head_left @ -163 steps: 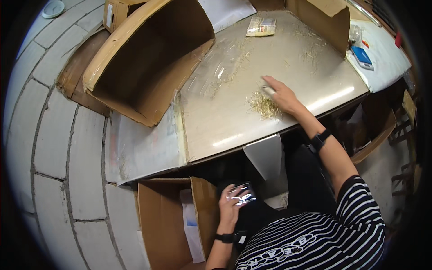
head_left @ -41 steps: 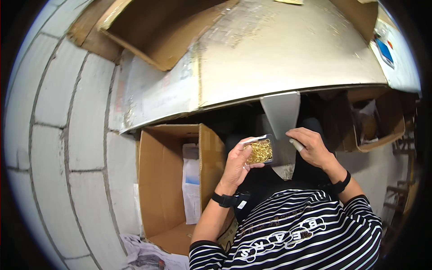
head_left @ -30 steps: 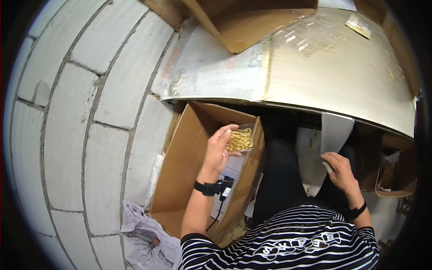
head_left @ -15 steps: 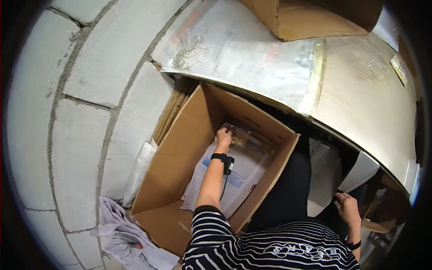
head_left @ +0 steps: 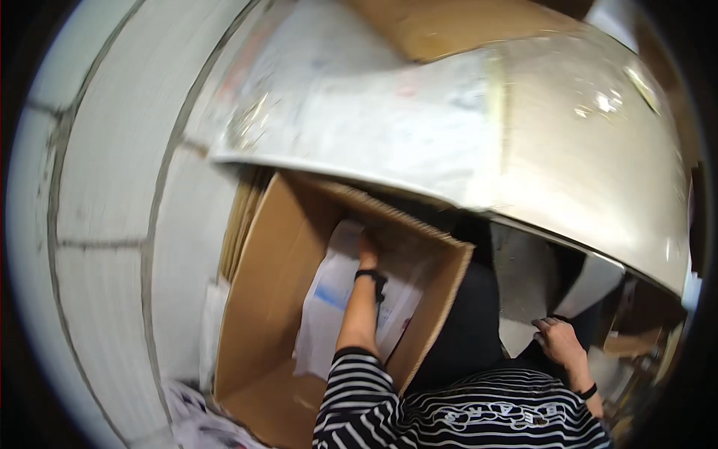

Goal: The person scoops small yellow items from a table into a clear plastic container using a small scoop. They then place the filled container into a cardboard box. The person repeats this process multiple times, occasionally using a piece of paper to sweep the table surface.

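An open brown cardboard box [head_left: 250, 299] stands tilted in front of me. My left hand [head_left: 367, 251] reaches deep into it, at the far end of a white printed plastic sheet or bag [head_left: 318, 329] lying inside. Shadow and motion blur hide the left fingers, so whether they hold anything does not show. My right hand [head_left: 562, 346] hangs loosely by my dark-trousered leg, outside the box on the right. Its fingers are slightly bent and apart, with nothing in them.
Beyond the box is a table covered with white sheeting [head_left: 359, 112], with a small heap of thin metal wire pieces [head_left: 248, 123] on its left part. Another cardboard box [head_left: 464, 26] sits on top. A pale block wall [head_left: 105, 187] borders the left; crumpled printed plastic [head_left: 198, 419] lies below.
The view has shifted and blurred. My left hand has gone from a clear packet of gold-coloured pieces to the shadowed far end of the sheet; the packet cannot be made out now.
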Action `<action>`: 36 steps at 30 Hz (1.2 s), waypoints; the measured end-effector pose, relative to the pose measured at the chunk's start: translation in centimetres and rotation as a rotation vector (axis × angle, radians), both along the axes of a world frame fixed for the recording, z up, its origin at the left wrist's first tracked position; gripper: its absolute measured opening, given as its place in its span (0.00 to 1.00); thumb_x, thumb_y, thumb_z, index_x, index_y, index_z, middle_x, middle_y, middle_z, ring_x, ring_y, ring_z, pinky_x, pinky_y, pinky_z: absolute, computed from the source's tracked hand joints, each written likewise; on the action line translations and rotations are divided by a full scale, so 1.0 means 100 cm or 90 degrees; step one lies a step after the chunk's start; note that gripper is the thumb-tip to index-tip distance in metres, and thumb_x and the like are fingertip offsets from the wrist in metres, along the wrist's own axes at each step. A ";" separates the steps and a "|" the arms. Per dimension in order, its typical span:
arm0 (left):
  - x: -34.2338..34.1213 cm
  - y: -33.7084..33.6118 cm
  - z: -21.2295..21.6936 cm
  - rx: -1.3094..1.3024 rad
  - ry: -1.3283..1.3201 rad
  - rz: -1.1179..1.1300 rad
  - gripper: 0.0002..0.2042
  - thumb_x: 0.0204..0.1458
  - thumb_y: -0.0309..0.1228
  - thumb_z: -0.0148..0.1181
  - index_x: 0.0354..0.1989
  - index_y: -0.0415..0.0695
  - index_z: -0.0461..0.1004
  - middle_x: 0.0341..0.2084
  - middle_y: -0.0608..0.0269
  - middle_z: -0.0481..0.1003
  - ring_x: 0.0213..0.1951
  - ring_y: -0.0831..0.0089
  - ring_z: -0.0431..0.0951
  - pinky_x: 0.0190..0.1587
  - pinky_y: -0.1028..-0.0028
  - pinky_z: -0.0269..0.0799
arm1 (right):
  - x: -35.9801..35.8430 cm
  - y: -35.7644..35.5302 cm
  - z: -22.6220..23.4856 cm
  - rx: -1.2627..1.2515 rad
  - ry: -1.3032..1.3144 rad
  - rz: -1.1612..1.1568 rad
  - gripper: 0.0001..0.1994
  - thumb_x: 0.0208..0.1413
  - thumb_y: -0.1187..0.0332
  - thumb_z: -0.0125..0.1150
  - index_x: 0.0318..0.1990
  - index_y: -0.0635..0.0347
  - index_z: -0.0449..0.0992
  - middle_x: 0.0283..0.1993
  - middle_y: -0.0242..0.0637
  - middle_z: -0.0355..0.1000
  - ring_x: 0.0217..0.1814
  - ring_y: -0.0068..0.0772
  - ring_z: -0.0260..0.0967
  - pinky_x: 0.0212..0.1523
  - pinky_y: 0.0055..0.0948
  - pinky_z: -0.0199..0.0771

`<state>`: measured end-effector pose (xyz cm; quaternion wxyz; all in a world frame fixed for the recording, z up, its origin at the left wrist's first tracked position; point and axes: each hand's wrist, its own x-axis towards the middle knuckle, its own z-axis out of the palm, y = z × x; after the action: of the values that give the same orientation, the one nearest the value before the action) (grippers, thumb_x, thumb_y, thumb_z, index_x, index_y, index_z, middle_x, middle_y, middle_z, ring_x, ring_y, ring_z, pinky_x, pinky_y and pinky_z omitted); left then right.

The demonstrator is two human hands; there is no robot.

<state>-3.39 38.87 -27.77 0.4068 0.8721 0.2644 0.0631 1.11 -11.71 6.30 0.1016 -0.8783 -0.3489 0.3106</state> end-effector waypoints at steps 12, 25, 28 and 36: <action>0.027 -0.005 0.247 0.095 -0.242 0.168 0.07 0.52 0.18 0.50 0.38 0.33 0.70 0.27 0.57 0.73 0.29 0.71 0.73 0.35 0.71 0.72 | 0.089 -0.066 0.145 0.218 -0.066 -0.167 0.16 0.57 0.67 0.55 0.53 0.61 0.72 0.52 0.45 0.72 0.53 0.45 0.70 0.54 0.37 0.70; 0.318 -0.211 0.476 0.262 0.039 -0.300 0.23 0.55 0.47 0.51 0.29 0.34 0.77 0.26 0.44 0.78 0.32 0.49 0.79 0.37 0.60 0.72 | 0.327 -0.307 0.048 0.035 -0.488 -0.789 0.33 0.59 0.53 0.47 0.65 0.68 0.51 0.68 0.61 0.48 0.71 0.56 0.44 0.70 0.43 0.45; 0.371 -0.226 0.455 0.314 0.169 -0.283 0.27 0.52 0.53 0.52 0.33 0.33 0.77 0.34 0.38 0.77 0.41 0.40 0.76 0.45 0.55 0.70 | 0.362 -0.291 0.064 -0.064 -0.498 -0.779 0.34 0.59 0.55 0.48 0.67 0.66 0.48 0.71 0.61 0.41 0.74 0.57 0.35 0.72 0.44 0.39; 0.377 -0.264 0.455 0.376 0.142 -0.316 0.23 0.45 0.44 0.59 0.36 0.31 0.75 0.35 0.37 0.76 0.43 0.41 0.75 0.47 0.55 0.70 | 0.430 -0.305 0.078 -0.058 -0.388 -0.602 0.36 0.60 0.43 0.40 0.70 0.54 0.46 0.75 0.43 0.37 0.77 0.48 0.29 0.72 0.47 0.33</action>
<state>34.31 12.48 17.71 0.1101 0.9904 0.0590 -0.0587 44.10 -42.19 14.10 0.0862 -0.9926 0.0831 -0.0219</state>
